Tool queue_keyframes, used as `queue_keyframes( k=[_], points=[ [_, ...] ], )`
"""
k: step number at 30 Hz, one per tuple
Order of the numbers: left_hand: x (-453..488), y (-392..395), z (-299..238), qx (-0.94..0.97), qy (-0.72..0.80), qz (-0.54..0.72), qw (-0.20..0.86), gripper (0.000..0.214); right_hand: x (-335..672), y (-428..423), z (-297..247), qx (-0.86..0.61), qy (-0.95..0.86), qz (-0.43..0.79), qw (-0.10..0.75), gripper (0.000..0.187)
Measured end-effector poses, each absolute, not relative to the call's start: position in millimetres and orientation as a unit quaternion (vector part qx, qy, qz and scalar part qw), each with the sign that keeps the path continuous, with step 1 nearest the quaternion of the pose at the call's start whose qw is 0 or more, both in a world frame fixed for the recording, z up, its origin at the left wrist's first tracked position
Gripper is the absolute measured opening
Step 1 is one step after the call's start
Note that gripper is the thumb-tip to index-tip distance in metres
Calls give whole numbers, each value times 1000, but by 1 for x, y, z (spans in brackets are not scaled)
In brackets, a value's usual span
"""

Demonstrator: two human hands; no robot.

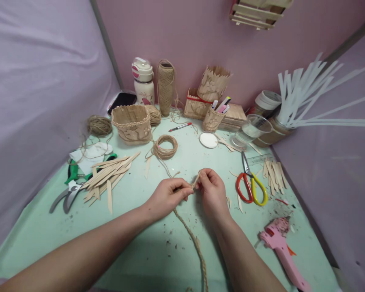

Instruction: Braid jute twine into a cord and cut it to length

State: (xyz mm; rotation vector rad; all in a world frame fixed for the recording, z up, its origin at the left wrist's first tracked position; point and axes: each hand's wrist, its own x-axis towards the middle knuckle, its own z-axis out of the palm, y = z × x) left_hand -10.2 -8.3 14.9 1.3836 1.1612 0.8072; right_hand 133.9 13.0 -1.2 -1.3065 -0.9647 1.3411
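Both my hands meet at the middle of the green table (pixel 146 251). My left hand (pixel 167 196) is closed, pinching a braided jute cord (pixel 197 247) that trails toward me between my forearms. My right hand (pixel 211 190) is closed too, fingertips pinching the cord's loose strands just above the braid. A thin jute string runs from the hands back to a small jute coil (pixel 164 147).
Wooden sticks (pixel 109 174) and green pruners (pixel 71 188) lie left. Red-and-yellow scissors (pixel 251 184), more sticks (pixel 273 174) and a pink glue gun (pixel 281 247) lie right. A woven basket (pixel 132 123), twine spool (pixel 165 87), bottle (pixel 143 81), plastic cup (pixel 252 129) stand behind.
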Motion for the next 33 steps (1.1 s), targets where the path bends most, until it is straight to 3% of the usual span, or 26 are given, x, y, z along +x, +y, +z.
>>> queue_keyframes(
  k=[10,15,24,33],
  points=[
    [-8,-3,12,474,495,368,629,32,136,18,5,-532,-356,570,515,21],
    [-11,-3,18,485,523,376,592,35,133,15,10,-492,-337,595,539,28],
    [-13,-5,20,554,451,405,571,25,129,11,9,-452,-364,701,414,43],
    [-11,-5,16,545,465,394,576,19,132,11,18,-406,-311,753,414,22]
  ],
)
